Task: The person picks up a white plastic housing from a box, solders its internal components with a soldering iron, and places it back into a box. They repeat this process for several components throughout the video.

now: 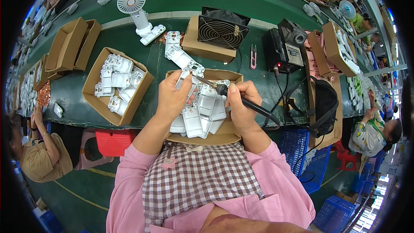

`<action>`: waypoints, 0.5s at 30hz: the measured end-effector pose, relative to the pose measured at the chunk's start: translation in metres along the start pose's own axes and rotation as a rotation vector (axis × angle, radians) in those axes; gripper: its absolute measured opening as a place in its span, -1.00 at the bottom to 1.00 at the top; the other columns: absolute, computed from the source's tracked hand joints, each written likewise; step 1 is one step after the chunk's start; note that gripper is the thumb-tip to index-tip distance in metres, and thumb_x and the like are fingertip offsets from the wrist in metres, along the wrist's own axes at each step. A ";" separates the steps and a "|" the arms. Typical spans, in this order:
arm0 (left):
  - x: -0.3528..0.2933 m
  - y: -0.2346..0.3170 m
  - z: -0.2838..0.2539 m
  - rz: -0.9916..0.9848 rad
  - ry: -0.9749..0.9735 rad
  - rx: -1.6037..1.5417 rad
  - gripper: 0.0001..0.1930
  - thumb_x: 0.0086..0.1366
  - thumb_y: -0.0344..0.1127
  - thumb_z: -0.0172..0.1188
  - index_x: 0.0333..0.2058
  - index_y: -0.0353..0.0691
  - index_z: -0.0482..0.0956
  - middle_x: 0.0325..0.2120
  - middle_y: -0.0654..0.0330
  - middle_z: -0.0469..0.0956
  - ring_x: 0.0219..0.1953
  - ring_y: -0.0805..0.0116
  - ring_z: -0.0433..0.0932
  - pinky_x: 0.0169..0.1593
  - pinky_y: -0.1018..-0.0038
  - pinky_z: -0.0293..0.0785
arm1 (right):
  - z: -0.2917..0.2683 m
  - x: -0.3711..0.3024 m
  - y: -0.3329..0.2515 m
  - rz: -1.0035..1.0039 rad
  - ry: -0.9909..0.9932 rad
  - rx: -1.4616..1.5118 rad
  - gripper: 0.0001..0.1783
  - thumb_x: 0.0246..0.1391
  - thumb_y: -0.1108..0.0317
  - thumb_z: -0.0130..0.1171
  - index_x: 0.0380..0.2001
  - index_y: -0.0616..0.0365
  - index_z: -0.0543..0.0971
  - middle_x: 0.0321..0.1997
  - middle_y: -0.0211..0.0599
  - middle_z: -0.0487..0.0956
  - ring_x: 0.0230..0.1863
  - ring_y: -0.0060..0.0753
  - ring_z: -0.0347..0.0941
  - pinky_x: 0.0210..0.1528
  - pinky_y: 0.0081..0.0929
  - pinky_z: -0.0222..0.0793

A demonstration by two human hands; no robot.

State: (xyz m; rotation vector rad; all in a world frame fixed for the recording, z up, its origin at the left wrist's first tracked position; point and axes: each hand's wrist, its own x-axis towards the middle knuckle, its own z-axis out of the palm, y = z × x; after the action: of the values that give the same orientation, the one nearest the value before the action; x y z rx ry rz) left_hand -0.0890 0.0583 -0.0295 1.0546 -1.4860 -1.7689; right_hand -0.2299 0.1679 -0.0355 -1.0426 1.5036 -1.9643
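Observation:
My left hand [172,92] is closed around a white plastic housing [196,67] with small metal contacts at its end. In my right hand [243,103] is a soldering iron [257,108], gripped by its black handle. Its tip points left and reaches the held housing near my left fingertips; whether it touches cannot be made out. Below both hands, an open cardboard box [230,138] holds several white plastic housings [192,121]. More white housings [174,51] lie in a line on the bench, running from beyond the held one.
A second box [115,118] of housings stands at left. Ahead are a white handheld fan [133,4], a black cooling fan [220,30] on a carton, and pink snips [253,56]. A soldering station [286,54] and black bag [325,108] stand right. Co-workers sit on both sides.

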 end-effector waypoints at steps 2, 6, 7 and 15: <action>0.000 0.000 0.000 -0.004 0.001 -0.004 -0.84 0.29 -0.30 0.03 -0.29 -0.27 0.47 -0.59 0.23 0.53 -0.68 0.63 0.42 -0.63 0.71 0.35 | 0.001 0.000 -0.001 -0.008 0.001 -0.008 -0.82 0.07 0.45 0.14 -0.55 0.21 0.38 -0.64 -0.54 0.41 -0.63 -0.83 0.19 -0.62 -0.75 0.12; 0.000 0.000 0.001 0.001 0.006 -0.007 -0.84 0.29 -0.31 0.03 -0.30 -0.27 0.47 -0.59 0.24 0.52 -0.68 0.64 0.42 -0.64 0.71 0.35 | 0.001 0.001 -0.001 -0.001 0.004 0.011 -0.83 0.07 0.46 0.13 -0.54 0.21 0.38 -0.65 -0.53 0.41 -0.64 -0.82 0.20 -0.62 -0.75 0.13; 0.000 0.000 0.001 0.000 0.005 -0.006 -0.84 0.29 -0.31 0.03 -0.30 -0.27 0.47 -0.59 0.24 0.52 -0.68 0.64 0.42 -0.64 0.71 0.35 | 0.001 0.000 -0.001 -0.006 0.010 0.011 -0.83 0.07 0.46 0.12 -0.54 0.21 0.38 -0.65 -0.52 0.42 -0.64 -0.81 0.22 -0.62 -0.75 0.14; 0.000 0.000 0.002 -0.003 -0.010 0.008 -0.84 0.29 -0.31 0.02 -0.33 -0.27 0.50 -0.60 0.25 0.52 -0.67 0.63 0.41 -0.64 0.69 0.32 | 0.000 0.001 -0.005 0.012 0.041 0.071 -0.84 0.08 0.48 0.10 -0.53 0.21 0.37 -0.65 -0.48 0.43 -0.65 -0.79 0.27 -0.61 -0.76 0.17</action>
State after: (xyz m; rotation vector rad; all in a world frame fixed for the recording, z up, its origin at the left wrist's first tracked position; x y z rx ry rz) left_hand -0.0910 0.0592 -0.0293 1.0537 -1.4994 -1.7742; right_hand -0.2306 0.1685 -0.0305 -0.9667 1.4472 -2.0264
